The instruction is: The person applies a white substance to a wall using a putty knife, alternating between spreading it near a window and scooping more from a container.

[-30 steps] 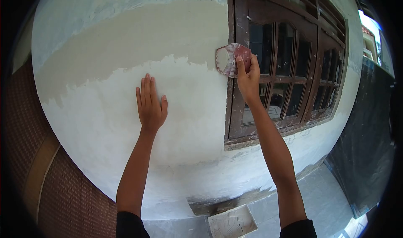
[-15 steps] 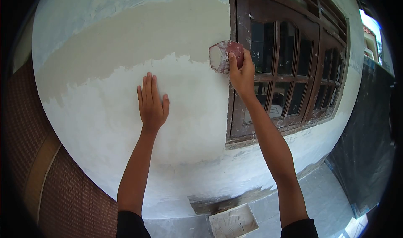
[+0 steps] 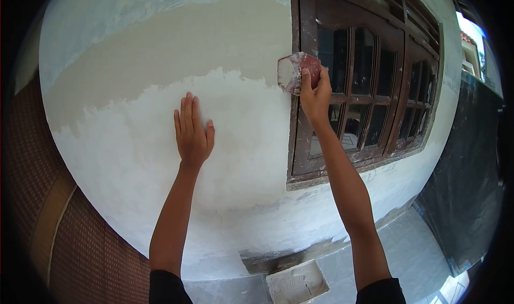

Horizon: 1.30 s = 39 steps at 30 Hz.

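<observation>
My left hand (image 3: pixel 192 135) lies flat against the white wall (image 3: pixel 241 138), fingers pointing up and thumb out to the side, just under the ragged lower edge of a grey-beige band of putty (image 3: pixel 176 41). In my right hand (image 3: pixel 316 98) is a red putty spreader (image 3: pixel 297 72), gripped with the thumb on its near face. Whitish putty smears the spreader, thickest toward its left side. It overlaps the left edge of the dark brown window frame (image 3: pixel 296 127), where the wall meets the wood.
Brown window shutters (image 3: pixel 369 89) with several glass panes fill the right side. On the grey tiled floor (image 3: pixel 375 266) below stands a tray of putty (image 3: pixel 298 282). A woven brown panel (image 3: pixel 91 239) borders the left, and a dark sheet (image 3: pixel 460 170) hangs at the right.
My right hand and the putty spreader have shifted slightly to the right, farther over the window frame. My left hand stays in place on the wall.
</observation>
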{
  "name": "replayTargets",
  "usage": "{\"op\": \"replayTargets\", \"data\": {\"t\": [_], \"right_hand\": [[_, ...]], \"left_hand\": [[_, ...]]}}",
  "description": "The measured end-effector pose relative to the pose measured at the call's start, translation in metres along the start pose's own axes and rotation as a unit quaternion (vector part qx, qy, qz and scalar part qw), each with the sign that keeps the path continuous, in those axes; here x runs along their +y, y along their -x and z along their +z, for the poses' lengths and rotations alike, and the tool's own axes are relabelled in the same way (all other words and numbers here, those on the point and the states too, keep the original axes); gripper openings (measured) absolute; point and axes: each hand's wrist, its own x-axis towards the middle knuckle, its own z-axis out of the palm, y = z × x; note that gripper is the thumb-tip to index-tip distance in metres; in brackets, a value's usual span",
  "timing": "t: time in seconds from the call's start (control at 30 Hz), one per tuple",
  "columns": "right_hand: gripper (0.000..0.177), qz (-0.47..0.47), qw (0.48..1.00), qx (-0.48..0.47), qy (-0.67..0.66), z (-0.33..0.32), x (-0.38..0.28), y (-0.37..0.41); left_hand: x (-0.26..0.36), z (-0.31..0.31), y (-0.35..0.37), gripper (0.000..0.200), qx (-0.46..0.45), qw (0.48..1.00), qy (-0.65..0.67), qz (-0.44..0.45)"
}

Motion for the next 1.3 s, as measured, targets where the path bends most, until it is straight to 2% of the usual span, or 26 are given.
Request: {"op": "replayTargets", "data": {"t": [0.1,0.13,0.2,0.27,0.33,0.37,0.4,0.47,0.5,0.6,0.67,0.73,0.93,1.0,1.07,1.13,1.27,1.3], "right_hand": [[0.020,0.055,0.995,0.080,-0.037,-0.020,0.011,-0.005],[0.020,0.053,0.995,0.080,-0.037,-0.019,0.012,-0.005],[0.019,0.052,0.988,0.064,-0.131,-0.012,0.005,-0.004],[0.022,0.021,0.994,0.038,-0.100,0.000,-0.001,0.001],[0.024,-0.017,1.000,-0.021,-0.015,0.007,-0.006,0.004],[0.026,0.010,1.000,-0.025,-0.009,0.001,-0.011,0.004],[0.026,0.010,1.000,-0.025,-0.010,-0.006,-0.003,0.003],[0.023,0.028,0.998,0.037,-0.053,-0.021,0.018,-0.003],[0.020,0.064,0.996,0.041,-0.052,-0.030,0.017,-0.003],[0.017,0.067,0.990,0.042,-0.120,-0.029,0.008,-0.001],[0.019,0.036,0.992,0.023,-0.116,-0.015,0.001,0.003],[0.021,-0.032,0.999,-0.022,-0.037,-0.005,-0.003,0.006],[0.020,0.001,0.999,0.051,-0.016,-0.025,0.010,-0.004],[0.019,0.036,0.986,0.053,-0.152,-0.021,0.003,-0.005],[0.020,0.029,0.994,0.023,-0.105,-0.009,-0.007,-0.001],[0.023,-0.044,0.999,-0.017,-0.014,0.004,-0.014,0.003],[0.025,-0.004,0.999,0.044,0.004,-0.011,0.004,-0.004],[0.025,0.010,0.998,0.056,-0.032,-0.016,0.005,-0.005]], "left_hand": [[0.001,-0.001,0.002,0.060,0.002,1.000,-0.005,-0.003],[0.001,0.000,0.001,0.060,0.006,1.000,-0.006,-0.001],[0.000,0.002,0.001,0.061,0.002,1.000,0.007,-0.002],[0.000,0.002,0.002,0.063,-0.007,1.000,0.021,-0.002],[-0.001,0.001,0.001,0.062,-0.016,1.000,0.026,-0.005],[-0.001,0.001,0.002,0.062,-0.018,0.999,0.027,-0.005],[-0.002,0.001,0.002,0.062,-0.019,0.999,0.027,-0.003],[-0.001,0.001,0.002,0.062,-0.016,1.000,0.022,-0.005],[0.001,0.000,0.002,0.061,-0.006,1.000,0.009,-0.005],[0.002,0.001,0.001,0.060,0.005,1.000,-0.005,-0.004],[0.002,0.002,0.001,0.060,0.001,1.000,-0.005,-0.004],[0.001,-0.001,0.000,0.060,0.000,1.000,-0.003,-0.001],[0.001,0.001,0.001,0.061,0.004,1.000,-0.007,0.000],[0.003,0.001,0.001,0.061,0.004,1.000,-0.008,-0.003],[0.003,0.001,0.000,0.061,0.003,1.000,-0.009,-0.008],[0.001,0.000,0.000,0.061,-0.004,1.000,-0.004,-0.004],[-0.002,0.002,0.001,0.064,-0.019,1.000,0.019,-0.005],[-0.001,0.003,0.002,0.063,-0.016,1.000,0.015,-0.005]]}}
